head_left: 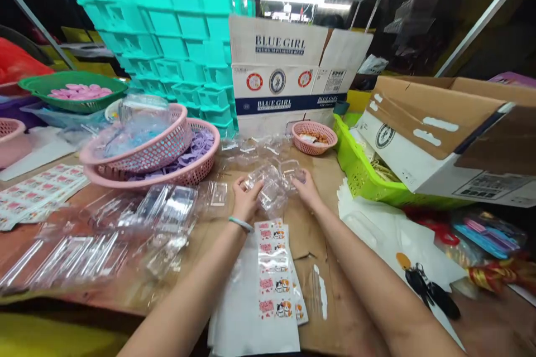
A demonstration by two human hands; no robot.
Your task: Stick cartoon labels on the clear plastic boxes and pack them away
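My left hand [246, 196], a pale bracelet at its wrist, is closed on the left side of some clear plastic cases [271, 192] above the middle of the table. My right hand [309, 188] grips a clear plastic case [291, 172] at the right of this cluster. Where one case ends and another begins is hard to make out. Just below the hands lies a strip of stickers [273, 273] printed with cats and pink lettering, on top of white sheets [238, 312]. More clear plastic pieces [259, 148] lie beyond the hands.
Stacked pink baskets [167, 170] with purple pieces stand at left, near rows of clear cases [84, 256]. A small pink basket [315, 148] sits behind the hands. At right are a green crate [372, 181], an opened carton [444, 139] and keys [431, 293]. Turquoise bins [167, 39] rise behind.
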